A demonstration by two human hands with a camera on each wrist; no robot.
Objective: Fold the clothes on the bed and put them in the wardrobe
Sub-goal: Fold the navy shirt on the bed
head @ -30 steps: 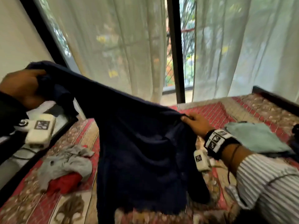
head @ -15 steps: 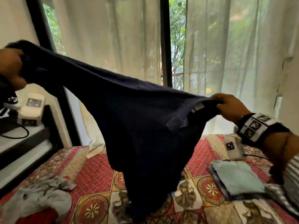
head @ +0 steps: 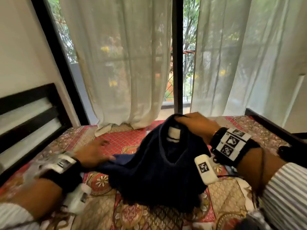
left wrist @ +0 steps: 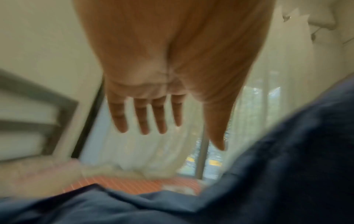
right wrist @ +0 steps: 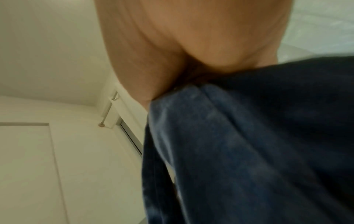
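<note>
Step in hand: laying the navy T-shirt (head: 154, 173) flat on the bed (head: 232, 193) for folding, as I judge it.
Right hand (head: 198, 124): clenched on the shirt's shoulder edge beside the neckline, lifting that end clear of the cover; the white neck label (head: 172, 133) sits just below the grasp.
Left hand (head: 93, 155): fingers straight and spread, grasping nothing, palm over the shirt's low end, blurred.
Shirt position: hangs from the right-hand hold, its lower part bunched on the bed beneath and its far end under the left palm.
How to do it well: lower the held shoulder away from the left palm while that palm sweeps outward, so the cloth lands without creases.
Materials: soft, limp knit, faded in streaks near the grasp; patterned red and cream bedcover (head: 126, 141); sheer white curtains (head: 123, 63) beyond.
</note>
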